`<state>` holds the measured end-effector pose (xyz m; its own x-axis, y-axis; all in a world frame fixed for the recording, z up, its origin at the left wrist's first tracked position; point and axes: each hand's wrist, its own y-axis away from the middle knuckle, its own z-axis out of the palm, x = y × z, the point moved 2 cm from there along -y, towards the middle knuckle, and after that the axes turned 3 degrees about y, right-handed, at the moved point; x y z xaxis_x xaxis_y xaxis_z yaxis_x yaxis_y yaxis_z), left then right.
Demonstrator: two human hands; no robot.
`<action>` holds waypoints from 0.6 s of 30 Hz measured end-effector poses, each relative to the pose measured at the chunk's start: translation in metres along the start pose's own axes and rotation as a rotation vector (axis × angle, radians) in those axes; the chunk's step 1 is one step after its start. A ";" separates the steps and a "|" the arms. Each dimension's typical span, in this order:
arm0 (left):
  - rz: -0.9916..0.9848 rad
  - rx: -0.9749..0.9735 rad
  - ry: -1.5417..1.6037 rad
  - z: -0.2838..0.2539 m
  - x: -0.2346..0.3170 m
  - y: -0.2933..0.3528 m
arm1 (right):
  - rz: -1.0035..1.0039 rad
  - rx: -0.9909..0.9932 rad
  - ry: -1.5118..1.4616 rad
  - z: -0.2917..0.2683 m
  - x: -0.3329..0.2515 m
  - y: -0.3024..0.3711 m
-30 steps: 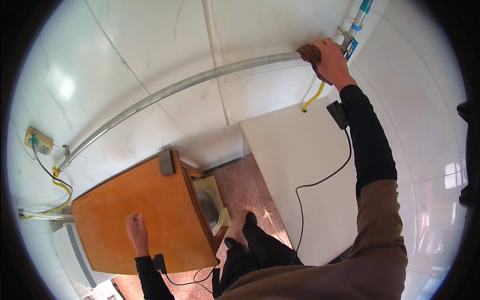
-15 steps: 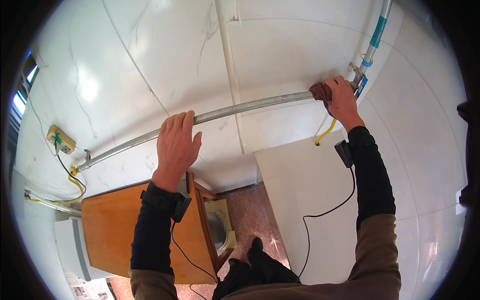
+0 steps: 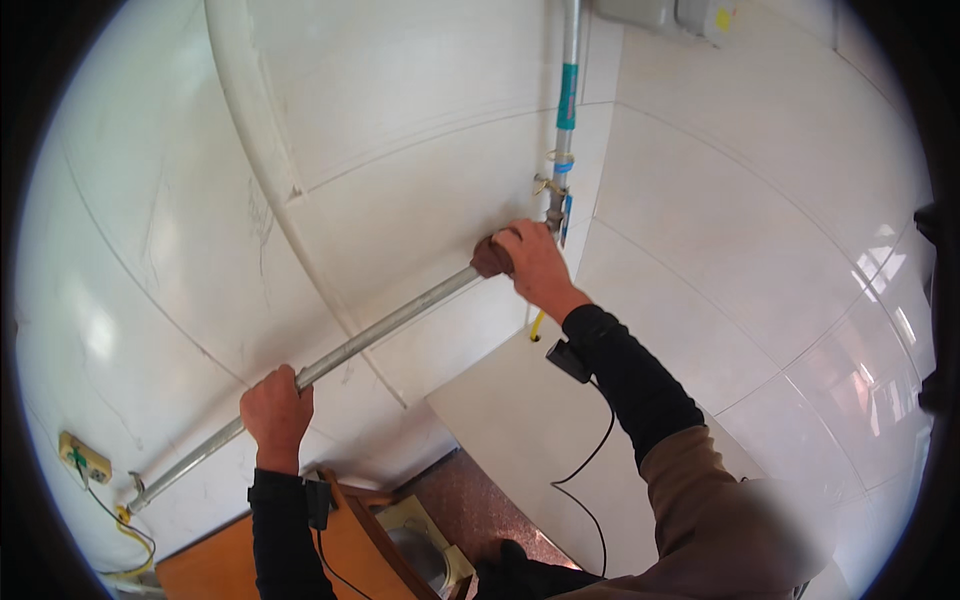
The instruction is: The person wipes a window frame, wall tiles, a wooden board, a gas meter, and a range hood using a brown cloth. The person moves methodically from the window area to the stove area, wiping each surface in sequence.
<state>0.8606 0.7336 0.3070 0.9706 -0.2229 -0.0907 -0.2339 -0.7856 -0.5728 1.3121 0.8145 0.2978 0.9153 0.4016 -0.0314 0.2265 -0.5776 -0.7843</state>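
A grey metal pipe (image 3: 390, 324) runs along the tiled wall, from the lower left up to the corner joint on the right. My left hand (image 3: 277, 414) is closed round its middle stretch, fingers wrapped over the top. Near the pipe's right end my right hand (image 3: 541, 266) presses a dark brown cloth (image 3: 490, 257) against it. Just beyond that hand stands an upright pipe (image 3: 566, 145) with green and blue tape on it, and a small valve (image 3: 549, 186) sits at its foot. Part of the cloth is hidden under my fingers.
Below on the left is an orange-brown wooden table (image 3: 225, 567). A pale board-like surface (image 3: 500, 420) lies under my right arm. A yellow hose (image 3: 537, 325) drops behind it. A socket box (image 3: 85, 457) with a plug hangs at the far left. Cables trail from both wrists.
The view has swung right and up. My left hand has gone from lying loosely over the pipe to closing round it. My right hand still holds the cloth near the joint.
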 end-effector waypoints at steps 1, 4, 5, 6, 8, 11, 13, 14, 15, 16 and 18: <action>-0.004 0.007 0.001 0.001 0.000 -0.001 | 0.005 -0.005 -0.015 -0.002 -0.002 0.002; 0.007 0.026 -0.002 0.004 -0.001 0.000 | 0.032 -0.033 -0.017 -0.008 -0.008 0.010; 0.017 0.036 -0.011 0.004 -0.001 0.000 | 0.039 -0.031 -0.022 -0.011 -0.010 0.012; 0.034 0.048 -0.019 0.004 -0.001 0.000 | 0.051 -0.034 -0.029 -0.013 -0.012 0.014; 0.043 0.060 -0.015 0.005 -0.002 0.000 | 0.052 -0.003 -0.116 -0.019 -0.015 0.016; 0.038 0.064 0.003 0.006 -0.002 0.001 | 0.147 -0.008 -0.323 -0.036 -0.013 0.011; 0.032 0.063 0.004 0.007 -0.002 0.001 | 0.393 -0.116 -0.565 -0.052 -0.008 0.005; 0.025 0.052 0.013 0.007 -0.002 0.002 | 0.544 -0.113 -0.673 -0.063 -0.006 0.001; 0.018 0.044 0.012 0.006 -0.002 0.003 | 0.582 -0.028 -0.807 -0.077 -0.003 -0.009; 0.018 0.045 0.009 0.006 -0.002 0.003 | 0.652 0.050 -0.939 -0.093 0.004 -0.021; 0.015 0.024 0.020 0.005 -0.002 0.003 | 0.684 0.253 -1.082 -0.129 0.021 -0.050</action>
<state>0.8585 0.7351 0.3013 0.9656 -0.2463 -0.0838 -0.2472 -0.7681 -0.5906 1.3627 0.7605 0.4165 0.0622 0.5147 -0.8551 -0.3525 -0.7902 -0.5013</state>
